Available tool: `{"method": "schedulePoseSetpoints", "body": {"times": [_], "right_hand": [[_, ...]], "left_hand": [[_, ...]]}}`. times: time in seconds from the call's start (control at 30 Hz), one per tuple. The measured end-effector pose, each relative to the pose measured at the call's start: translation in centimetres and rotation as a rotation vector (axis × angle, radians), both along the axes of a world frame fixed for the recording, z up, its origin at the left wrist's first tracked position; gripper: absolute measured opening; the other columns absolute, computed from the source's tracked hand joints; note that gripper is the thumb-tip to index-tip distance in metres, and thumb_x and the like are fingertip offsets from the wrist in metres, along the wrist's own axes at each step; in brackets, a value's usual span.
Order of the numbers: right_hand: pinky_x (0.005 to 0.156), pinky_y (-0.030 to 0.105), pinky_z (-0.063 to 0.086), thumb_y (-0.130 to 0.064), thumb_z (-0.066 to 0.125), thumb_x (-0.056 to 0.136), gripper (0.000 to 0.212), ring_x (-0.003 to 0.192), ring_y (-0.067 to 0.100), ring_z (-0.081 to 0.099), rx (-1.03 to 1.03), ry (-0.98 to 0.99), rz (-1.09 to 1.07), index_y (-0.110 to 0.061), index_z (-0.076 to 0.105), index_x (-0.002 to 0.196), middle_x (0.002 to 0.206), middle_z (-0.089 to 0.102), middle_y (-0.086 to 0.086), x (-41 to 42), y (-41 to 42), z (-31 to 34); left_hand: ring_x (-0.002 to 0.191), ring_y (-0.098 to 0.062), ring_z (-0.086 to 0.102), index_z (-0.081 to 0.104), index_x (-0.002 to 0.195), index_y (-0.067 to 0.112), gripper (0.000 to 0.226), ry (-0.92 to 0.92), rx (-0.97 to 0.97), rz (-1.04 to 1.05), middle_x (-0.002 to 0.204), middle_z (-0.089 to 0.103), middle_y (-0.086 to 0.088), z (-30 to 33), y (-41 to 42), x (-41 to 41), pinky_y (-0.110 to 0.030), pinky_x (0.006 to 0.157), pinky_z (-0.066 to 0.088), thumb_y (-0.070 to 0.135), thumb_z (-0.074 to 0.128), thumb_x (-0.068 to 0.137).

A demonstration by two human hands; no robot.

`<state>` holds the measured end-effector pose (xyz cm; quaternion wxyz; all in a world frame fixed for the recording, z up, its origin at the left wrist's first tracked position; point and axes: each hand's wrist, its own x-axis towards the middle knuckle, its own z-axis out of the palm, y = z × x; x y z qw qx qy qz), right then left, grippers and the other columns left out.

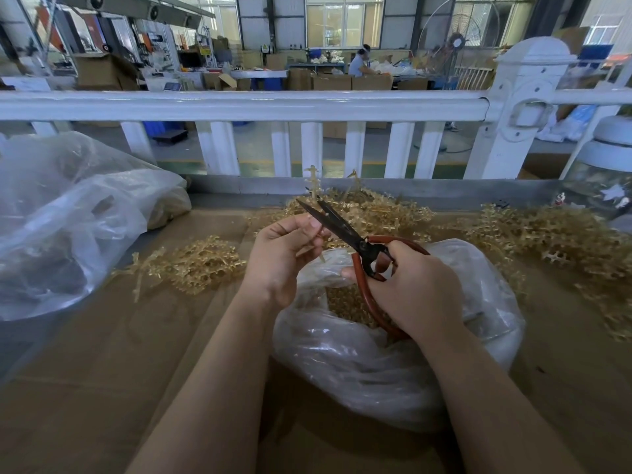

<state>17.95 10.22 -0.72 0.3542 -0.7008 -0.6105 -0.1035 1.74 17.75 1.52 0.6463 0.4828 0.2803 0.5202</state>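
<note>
Item: scissors (342, 228), red handles, black blades parted, tips toward 10 o'clock. My right hand (410, 292) grips the handles, fingers curled round them. My left hand (284, 258), at 9 o'clock of the blades, pinches a gold plastic sprig (322, 256) just beside them. Beneath both: clear bag (393, 378).

scissors (345, 230): dark matt metal blades; red-brown handles with a smooth, glossy coating
sprues (195, 265): translucent amber plastic, shiny
bag (376, 371): thin clear plastic, crinkled, glossy
left bag (68, 217): the same filmy plastic, cloudier
desk (102, 354): brown cardboard, matt, scuffed
railing (239, 106): white, smooth, slight sheen
</note>
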Motion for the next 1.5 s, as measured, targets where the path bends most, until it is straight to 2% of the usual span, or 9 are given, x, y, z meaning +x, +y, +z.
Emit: {"method": "schedulePoseSetpoints", "body": {"times": [0.17, 0.3, 0.43, 0.6, 0.77, 1.03, 1.13, 1.27, 1.5], "right_hand": [[0.045, 0.016, 0.025, -0.084, 0.051, 0.072, 0.057, 0.047, -0.003, 0.037, -0.020, 0.017, 0.016, -0.030, 0.035, 0.061, 0.052, 0.036, -0.021, 0.17, 0.16, -0.30], [0.048, 0.019, 0.037, -0.079, 0.058, 0.075, 0.058, 0.051, -0.001, 0.045, -0.040, 0.023, 0.016, -0.022, 0.049, 0.066, 0.056, 0.047, -0.018, 0.58, 0.56, -0.76], [0.051, 0.023, 0.045, -0.077, 0.060, 0.076, 0.058, 0.054, 0.002, 0.050, -0.041, 0.025, 0.010, -0.020, 0.052, 0.068, 0.058, 0.053, -0.015, 0.51, 0.70, -0.82], [0.049, 0.015, 0.036, -0.076, 0.064, 0.076, 0.055, 0.054, -0.003, 0.046, -0.052, 0.039, 0.026, -0.022, 0.052, 0.069, 0.059, 0.049, -0.020, 0.51, 0.66, -0.80], [0.049, 0.017, 0.032, -0.072, 0.066, 0.077, 0.052, 0.052, -0.002, 0.042, -0.047, 0.040, 0.041, -0.031, 0.036, 0.065, 0.058, 0.041, -0.022, 0.22, 0.47, -0.40], [0.044, 0.018, 0.030, -0.073, 0.069, 0.076, 0.050, 0.051, 0.002, 0.048, 0.011, -0.005, -0.008, -0.028, 0.048, 0.069, 0.055, 0.049, -0.016, 0.20, 0.08, -0.19], [0.044, 0.017, 0.028, -0.074, 0.069, 0.075, 0.051, 0.050, 0.002, 0.046, 0.030, -0.005, 0.000, -0.028, 0.047, 0.068, 0.054, 0.048, -0.016, 0.15, 0.10, -0.17], [0.044, 0.017, 0.027, -0.071, 0.072, 0.075, 0.052, 0.049, 0.000, 0.044, 0.011, -0.007, -0.014, -0.027, 0.045, 0.065, 0.053, 0.048, -0.016, 0.14, 0.17, -0.20], [0.043, 0.017, 0.026, -0.081, 0.061, 0.073, 0.055, 0.050, -0.003, 0.042, 0.001, -0.001, -0.008, -0.029, 0.045, 0.068, 0.054, 0.047, -0.018, 0.08, 0.16, -0.11]], "left_hand": [[0.060, -0.009, 0.054, 0.072, 0.067, 0.017, 0.030, -0.006, -0.001, -0.004, 0.065, 0.065, 0.003, -0.04, -0.05, 0.03, -0.027, 0.075, 0.047, 0.005, 0.061, 0.091], [0.060, -0.009, 0.054, 0.073, 0.068, 0.017, 0.026, -0.013, -0.002, -0.008, 0.067, 0.065, 0.002, -0.10, 0.06, -0.04, -0.027, 0.075, 0.047, 0.006, 0.063, 0.089], [0.061, -0.008, 0.054, 0.074, 0.068, 0.018, 0.020, -0.009, 0.011, -0.019, 0.068, 0.065, 0.002, -0.20, 0.12, -0.11, -0.026, 0.074, 0.047, 0.011, 0.066, 0.084], [0.061, -0.007, 0.055, 0.074, 0.066, 0.020, 0.011, -0.003, 0.010, -0.035, 0.068, 0.065, 0.004, -0.23, 0.15, -0.23, -0.024, 0.073, 0.048, 0.019, 0.068, 0.076], [0.061, -0.007, 0.054, 0.071, 0.067, 0.019, 0.010, -0.020, 0.011, -0.054, 0.068, 0.064, 0.004, -0.28, 0.15, -0.31, -0.022, 0.071, 0.048, 0.018, 0.067, 0.076], [0.061, -0.008, 0.052, 0.073, 0.067, 0.016, 0.012, -0.017, 0.042, -0.019, 0.063, 0.062, 0.003, -0.30, 0.18, -0.32, -0.020, 0.068, 0.050, 0.012, 0.067, 0.076], [0.061, -0.007, 0.053, 0.075, 0.067, 0.017, 0.020, -0.014, 0.056, -0.022, 0.064, 0.064, 0.004, -0.26, 0.14, -0.29, -0.021, 0.070, 0.049, 0.007, 0.066, 0.081], [0.061, -0.006, 0.053, 0.077, 0.070, 0.017, 0.013, -0.033, 0.056, -0.032, 0.066, 0.065, 0.003, -0.19, 0.07, -0.31, -0.021, 0.071, 0.049, 0.012, 0.067, 0.077], [0.061, -0.009, 0.052, 0.075, 0.071, 0.016, 0.009, -0.044, 0.040, -0.042, 0.067, 0.062, 0.000, -0.37, 0.24, -0.41, -0.022, 0.071, 0.050, 0.013, 0.068, 0.076]]}}
